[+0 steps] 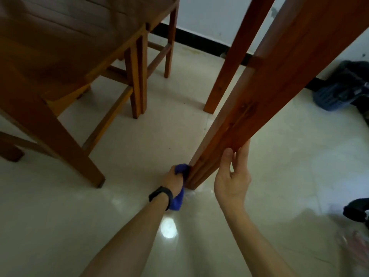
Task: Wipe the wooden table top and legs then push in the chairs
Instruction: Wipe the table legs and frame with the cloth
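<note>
I look down under the table at a red-brown wooden table leg (235,120) that slants to the floor in the middle of the view. My left hand (174,179), with a black band on its wrist, grips a blue cloth (177,198) and presses it against the foot of this leg. My right hand (232,174) holds the same leg a little higher, thumb on the near face and straight fingers behind it. A second table leg (229,62) stands behind. A wooden chair (65,62) fills the upper left.
The floor is glossy pale tile (279,176) with a light reflection near my arms. A dark basket and bags (339,90) lie by the white wall at the right. A dark object (357,210) sits at the right edge. Chair legs and rungs stand close on the left.
</note>
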The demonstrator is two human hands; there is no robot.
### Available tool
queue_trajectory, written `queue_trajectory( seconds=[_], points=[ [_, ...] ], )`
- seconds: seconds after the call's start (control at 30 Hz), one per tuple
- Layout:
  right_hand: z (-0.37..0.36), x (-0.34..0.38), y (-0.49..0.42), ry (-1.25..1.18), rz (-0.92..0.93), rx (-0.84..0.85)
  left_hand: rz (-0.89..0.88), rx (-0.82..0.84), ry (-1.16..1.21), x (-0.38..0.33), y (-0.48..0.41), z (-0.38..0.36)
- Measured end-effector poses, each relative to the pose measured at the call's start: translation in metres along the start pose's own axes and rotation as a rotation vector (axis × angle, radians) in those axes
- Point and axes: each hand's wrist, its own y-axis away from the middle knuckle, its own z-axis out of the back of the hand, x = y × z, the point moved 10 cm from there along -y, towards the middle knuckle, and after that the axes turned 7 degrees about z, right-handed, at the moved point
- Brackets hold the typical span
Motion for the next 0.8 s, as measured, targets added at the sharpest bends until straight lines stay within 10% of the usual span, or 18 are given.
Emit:
queue_trajectory(
  seconds=[0.2,0.47,0.6,0.7,0.8],
  points=[
    [-0.006,-0.008,0.002,-0.023,-0.042,-0.013,0.155,-0.265,0.369,0.033,-0.012,0.032],
    [0.006,-0.011,-0.005,-0.068,-0.034,0.107,0.323,0.085,0.745,0.019,-0.002,-0.017],
    [-0.001,-0.085,0.027,-0.054,-0.365,0.255,0.292,-0.055,0.624,0.03,0.019,0.028],
    [-0.045,-0.135,0.117,-0.262,-0.906,0.466,0.321,0.143,0.417,0.045,0.046,0.0],
    [-0.08,-0.153,0.171,-0.586,-1.053,0.379,0.348,0.401,-0.066,0.06,0.089,-0.034]
  ],
)
